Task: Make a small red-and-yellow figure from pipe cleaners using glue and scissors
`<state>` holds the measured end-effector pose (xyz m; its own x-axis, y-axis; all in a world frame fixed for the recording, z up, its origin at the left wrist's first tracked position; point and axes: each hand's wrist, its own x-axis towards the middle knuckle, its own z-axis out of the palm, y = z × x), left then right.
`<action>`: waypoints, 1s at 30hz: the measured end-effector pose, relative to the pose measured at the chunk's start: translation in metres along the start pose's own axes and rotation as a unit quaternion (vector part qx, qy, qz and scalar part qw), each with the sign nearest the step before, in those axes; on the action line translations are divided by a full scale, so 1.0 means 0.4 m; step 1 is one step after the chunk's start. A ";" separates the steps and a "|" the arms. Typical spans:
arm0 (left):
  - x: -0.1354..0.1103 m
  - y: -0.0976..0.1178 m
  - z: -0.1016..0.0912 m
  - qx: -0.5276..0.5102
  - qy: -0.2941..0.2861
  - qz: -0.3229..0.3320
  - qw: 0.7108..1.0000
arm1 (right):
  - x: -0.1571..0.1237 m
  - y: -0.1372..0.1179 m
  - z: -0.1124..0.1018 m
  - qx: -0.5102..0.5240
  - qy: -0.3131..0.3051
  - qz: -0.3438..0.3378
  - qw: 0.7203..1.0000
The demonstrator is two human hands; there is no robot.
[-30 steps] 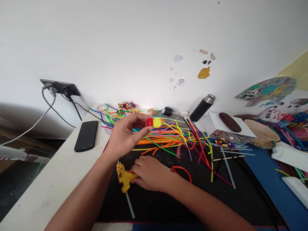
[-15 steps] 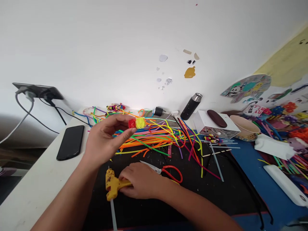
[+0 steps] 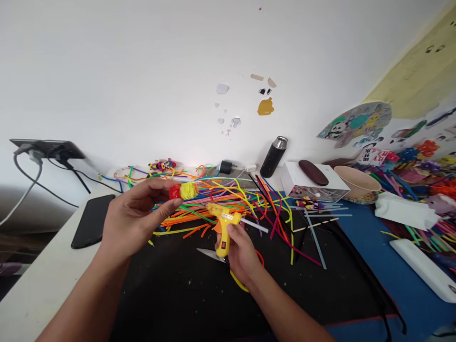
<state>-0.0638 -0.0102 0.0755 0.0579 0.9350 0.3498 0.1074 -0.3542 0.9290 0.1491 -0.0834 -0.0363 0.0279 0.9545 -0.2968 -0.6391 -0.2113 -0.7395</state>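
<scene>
Yellow plastic at centre: one glue gun (image 3: 223, 223) stands upright in the person's right hand (image 3: 242, 249), fingers wrapped tight round its grip, one clear glue stick (image 3: 254, 224) jutting from its back. The left hand (image 3: 131, 216) pinches one small wound ball (image 3: 183, 191), half red, half yellow, between thumb and fingertips, above the black mat (image 3: 171, 294) and near the nozzle, not touching. One pair of scissors (image 3: 210, 254) lies partly under the right hand. Behind sit neon cords (image 3: 228, 194) too tangled to count, one black phone (image 3: 91, 221) and one dark flask (image 3: 273, 156).
</scene>
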 end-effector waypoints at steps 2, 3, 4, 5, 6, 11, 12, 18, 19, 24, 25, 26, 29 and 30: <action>0.001 -0.002 0.010 -0.001 0.001 -0.005 1.000 | -0.005 0.001 -0.007 0.029 -0.015 0.021 0.999; 0.002 -0.003 0.015 -0.001 0.000 -0.006 1.000 | -0.007 0.001 -0.008 0.035 -0.028 0.032 0.998; 0.003 -0.003 0.019 0.000 -0.001 -0.007 1.000 | -0.009 0.001 -0.007 0.037 -0.041 0.040 0.998; 0.003 -0.004 0.023 0.001 -0.001 -0.008 1.000 | -0.010 -0.001 -0.006 0.034 -0.051 0.046 0.997; 0.004 -0.006 0.026 0.002 -0.003 -0.010 1.000 | -0.011 -0.003 -0.003 0.030 -0.058 0.049 0.997; 0.006 -0.022 0.034 -0.006 -0.020 -0.022 1.000 | 0.009 -0.046 0.024 -0.014 -0.080 0.048 0.996; 0.006 -0.025 0.033 -0.004 -0.023 -0.023 0.999 | 0.018 -0.064 0.031 -0.024 -0.083 0.036 0.996; 0.013 -0.025 0.023 0.005 -0.023 -0.028 0.999 | 0.060 -0.234 0.085 -0.051 -0.092 -0.095 0.990; 0.014 -0.024 0.022 0.001 -0.021 -0.029 0.999 | 0.060 -0.265 0.095 -0.055 -0.092 -0.117 0.987; 0.020 -0.029 0.022 -0.021 -0.019 -0.032 0.999 | 0.039 -0.324 0.132 -0.074 -0.111 -0.180 0.975; 0.021 -0.032 0.025 -0.024 -0.021 -0.033 0.999 | 0.036 -0.309 0.133 -0.070 -0.115 -0.175 0.975; 0.021 -0.035 0.027 -0.025 -0.023 -0.034 0.999 | 0.036 -0.287 0.132 -0.065 -0.128 -0.158 0.977; 0.025 -0.049 0.034 -0.023 -0.032 -0.044 0.998 | 0.045 -0.207 0.120 -0.103 -0.156 -0.078 0.979; 0.027 -0.054 0.036 -0.025 -0.036 -0.048 0.998 | 0.051 -0.186 0.116 -0.114 -0.156 -0.068 0.979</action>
<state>-0.0514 0.0072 0.0574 0.1216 0.9603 0.2511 0.0667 -0.2603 0.9632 0.1614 -0.0387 0.0407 -0.1578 0.9874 -0.0127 -0.4560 -0.0843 -0.8860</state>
